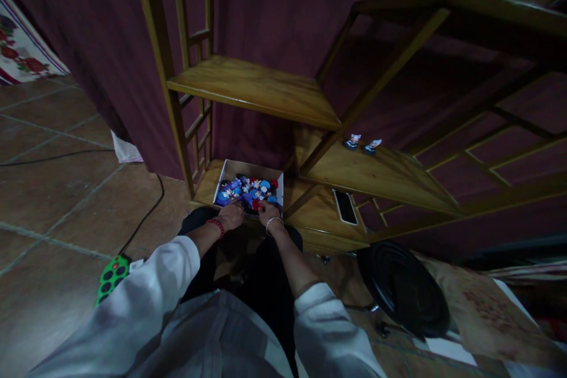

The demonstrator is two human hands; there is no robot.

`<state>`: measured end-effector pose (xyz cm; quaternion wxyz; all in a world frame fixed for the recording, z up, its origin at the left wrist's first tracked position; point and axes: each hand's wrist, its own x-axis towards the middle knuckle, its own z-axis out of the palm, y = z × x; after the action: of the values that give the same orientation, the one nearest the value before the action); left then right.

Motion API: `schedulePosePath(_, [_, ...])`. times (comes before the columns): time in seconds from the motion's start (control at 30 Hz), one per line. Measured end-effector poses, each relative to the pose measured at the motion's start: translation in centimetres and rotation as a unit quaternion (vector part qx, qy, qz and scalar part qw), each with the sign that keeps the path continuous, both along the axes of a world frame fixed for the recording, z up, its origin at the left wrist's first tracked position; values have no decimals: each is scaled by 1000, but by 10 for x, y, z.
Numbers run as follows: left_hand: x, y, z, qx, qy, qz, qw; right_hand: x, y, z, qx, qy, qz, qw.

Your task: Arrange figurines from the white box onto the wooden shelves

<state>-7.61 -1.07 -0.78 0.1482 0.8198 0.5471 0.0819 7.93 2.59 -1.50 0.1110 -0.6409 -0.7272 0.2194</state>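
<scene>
A shallow white box (279, 182) on the low shelf holds many small toy figurines (248, 184) in blue, purple, red and white. At its front left edge my left hand (231, 217), with a red bead bracelet on the wrist, has its fingers curled in; what they grip is too dark to make out. My right hand (268, 211), wearing a light bangle, is beside it at the front right. Its fingers are closed on a small red piece (256, 205), low over the other figurines. Both hands are close together.
Two small figurines (353, 142) stand on the middle wooden shelf (376, 177). A phone-like dark slab with a white rim (345, 207) lies on the low shelf. A wooden upright (162, 71) rises at the left. A round black stool (403, 289) and a green power strip (111, 277) flank me.
</scene>
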Motion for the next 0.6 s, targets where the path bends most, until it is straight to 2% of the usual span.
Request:
schedulePosePath(0.1, [1, -1, -1, -5, -20, 2, 1000, -1, 3, -4, -1, 3, -9, 1000])
schedulePosePath(0.27, [7, 2, -3, -6, 6, -25, 1000, -3, 10, -11, -9, 1, 8, 1000])
schedulePosePath(0.6, [15, 15, -17, -32, -20, -5, 999, 2, 11, -14, -11, 7, 25, 1000])
